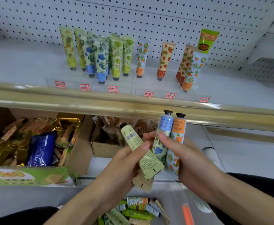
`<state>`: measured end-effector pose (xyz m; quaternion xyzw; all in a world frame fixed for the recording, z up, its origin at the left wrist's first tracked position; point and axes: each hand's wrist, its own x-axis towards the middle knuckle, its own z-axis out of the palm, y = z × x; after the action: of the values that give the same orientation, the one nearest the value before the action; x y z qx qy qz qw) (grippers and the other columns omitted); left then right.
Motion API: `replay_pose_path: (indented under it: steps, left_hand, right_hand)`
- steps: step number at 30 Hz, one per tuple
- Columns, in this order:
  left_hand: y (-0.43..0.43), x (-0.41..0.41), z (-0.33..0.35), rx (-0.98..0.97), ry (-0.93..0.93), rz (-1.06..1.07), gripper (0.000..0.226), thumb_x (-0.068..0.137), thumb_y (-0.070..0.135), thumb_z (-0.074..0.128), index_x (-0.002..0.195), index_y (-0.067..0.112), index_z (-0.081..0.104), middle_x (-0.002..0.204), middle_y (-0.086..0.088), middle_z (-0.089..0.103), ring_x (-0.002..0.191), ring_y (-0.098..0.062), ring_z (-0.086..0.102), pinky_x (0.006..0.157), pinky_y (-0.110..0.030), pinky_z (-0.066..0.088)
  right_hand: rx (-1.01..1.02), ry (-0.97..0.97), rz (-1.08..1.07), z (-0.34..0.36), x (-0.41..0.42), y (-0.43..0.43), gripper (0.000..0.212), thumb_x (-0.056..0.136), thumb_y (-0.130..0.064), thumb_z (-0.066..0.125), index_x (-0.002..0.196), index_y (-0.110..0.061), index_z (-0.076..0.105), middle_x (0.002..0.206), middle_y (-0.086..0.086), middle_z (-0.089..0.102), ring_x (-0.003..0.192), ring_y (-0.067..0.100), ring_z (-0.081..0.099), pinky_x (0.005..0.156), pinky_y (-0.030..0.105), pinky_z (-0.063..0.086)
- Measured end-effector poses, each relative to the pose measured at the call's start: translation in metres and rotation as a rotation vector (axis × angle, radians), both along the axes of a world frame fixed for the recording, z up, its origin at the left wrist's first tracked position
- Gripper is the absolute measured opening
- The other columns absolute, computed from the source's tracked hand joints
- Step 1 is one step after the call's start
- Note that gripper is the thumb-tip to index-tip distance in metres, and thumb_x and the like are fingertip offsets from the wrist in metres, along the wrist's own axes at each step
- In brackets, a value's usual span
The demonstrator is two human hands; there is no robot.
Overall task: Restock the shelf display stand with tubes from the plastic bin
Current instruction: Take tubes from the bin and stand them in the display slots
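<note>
My left hand (125, 161) grips a pale green tube (138, 146), cap up and back side showing, with a tan tube (142, 181) tucked behind it. My right hand (189, 159) holds a blue-flower tube (163, 137) and an orange-fruit tube (176, 140) side by side, caps up. Both hands sit below the shelf edge. On the shelf, the clear display stand (133, 88) carries upright tubes: several yellow, blue and green ones on the left (99, 59), an orange one (142, 59), a strawberry one (164, 60), and two leaning at the right (190, 69). The plastic bin (173, 207) with more tubes (136, 211) lies under my arms.
A gold shelf rail (100, 101) runs across, with red price tags (112, 88) behind it. Below, cardboard boxes (82, 150) hold snack packets (40, 150). A green packet (207, 39) hangs on the pegboard (133, 18) at the right. An orange bin handle (187, 213) shows at the bottom.
</note>
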<state>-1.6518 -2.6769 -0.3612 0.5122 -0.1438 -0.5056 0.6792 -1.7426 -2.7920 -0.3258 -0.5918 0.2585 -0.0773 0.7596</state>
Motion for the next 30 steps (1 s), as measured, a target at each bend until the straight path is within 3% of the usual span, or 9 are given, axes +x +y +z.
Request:
replay_pose_path:
  steps: [4,7,11,16,18,21,24,27,30]
  left_hand:
    - [0.002,0.008,-0.001,-0.014,0.041,-0.016,0.029,0.074,0.036,0.060,0.097,0.025,0.073,0.098,0.004,0.075,0.093,-0.009,0.070,0.083,-0.029,0.054]
    - [0.003,0.015,-0.003,-0.004,0.059,-0.013,0.027,0.072,0.034,0.063,0.094,0.025,0.076,0.100,0.000,0.075,0.097,-0.016,0.070,0.083,-0.032,0.056]
    - [0.002,0.016,-0.001,-0.075,0.183,-0.041,0.036,0.078,0.024,0.061,0.112,0.012,0.068,0.111,-0.008,0.072,0.105,-0.024,0.068,0.086,-0.037,0.057]
    - [0.000,0.013,-0.002,-0.105,0.146,-0.023,0.041,0.079,0.022,0.060,0.119,0.013,0.063,0.114,-0.005,0.071,0.108,-0.020,0.066,0.089,-0.033,0.055]
    - [0.001,0.013,-0.004,-0.073,0.132,-0.005,0.039,0.076,0.025,0.066,0.113,0.014,0.065,0.108,-0.005,0.073,0.100,-0.018,0.069,0.079,-0.030,0.058]
    - [0.003,0.016,-0.004,-0.022,0.122,-0.011,0.041,0.070,0.030,0.073,0.106,0.013,0.066,0.099,-0.005,0.075,0.088,-0.019,0.072,0.067,-0.035,0.059]
    - [0.005,0.019,-0.006,0.011,0.108,-0.024,0.035,0.074,0.026,0.065,0.106,0.014,0.064,0.076,0.004,0.073,0.064,-0.010,0.069,0.046,-0.022,0.050]
    - [0.004,0.018,-0.009,0.015,0.090,-0.061,0.032,0.078,0.022,0.063,0.110,0.020,0.063,0.069,0.008,0.071,0.061,-0.008,0.067,0.044,-0.021,0.049]
    - [0.003,0.015,-0.014,0.010,0.080,-0.050,0.030,0.078,0.018,0.065,0.107,0.020,0.068,0.084,0.000,0.074,0.070,-0.013,0.069,0.045,-0.022,0.050]
  right_hand:
    - [-0.068,0.037,0.015,0.001,0.009,0.001,0.032,0.079,-0.033,0.059,0.101,-0.013,0.072,0.099,0.006,0.074,0.092,0.022,0.071,0.079,0.034,0.054]
    - [-0.127,0.029,-0.001,0.001,0.015,0.004,0.034,0.073,-0.036,0.061,0.101,-0.019,0.073,0.100,-0.001,0.074,0.096,0.016,0.070,0.087,0.035,0.050]
    - [-0.133,0.009,-0.005,0.005,0.017,0.006,0.033,0.073,-0.037,0.062,0.102,-0.026,0.073,0.101,-0.007,0.074,0.097,0.011,0.069,0.091,0.035,0.049]
    - [-0.160,0.000,-0.051,0.006,0.018,0.010,0.033,0.069,-0.039,0.064,0.098,-0.028,0.074,0.098,-0.004,0.074,0.094,0.012,0.069,0.087,0.034,0.050]
    - [-0.143,0.020,-0.086,0.004,0.019,0.010,0.034,0.067,-0.041,0.065,0.098,-0.030,0.074,0.098,-0.002,0.074,0.096,0.014,0.069,0.089,0.036,0.049]
    - [-0.075,0.093,-0.103,0.000,0.020,0.008,0.031,0.069,-0.044,0.065,0.096,-0.031,0.073,0.098,-0.002,0.074,0.094,0.015,0.070,0.086,0.037,0.050]
    - [0.009,0.152,-0.103,-0.004,0.019,0.008,0.026,0.076,-0.039,0.065,0.094,-0.023,0.073,0.094,0.001,0.075,0.089,0.018,0.071,0.077,0.035,0.053]
    - [0.055,0.168,-0.118,-0.011,0.018,0.010,0.021,0.081,-0.035,0.065,0.095,-0.022,0.073,0.096,0.002,0.075,0.092,0.021,0.071,0.081,0.039,0.053]
    - [0.081,0.131,-0.109,-0.016,0.020,0.011,0.031,0.075,-0.034,0.065,0.104,-0.028,0.072,0.103,0.000,0.074,0.101,0.021,0.068,0.086,0.040,0.051]
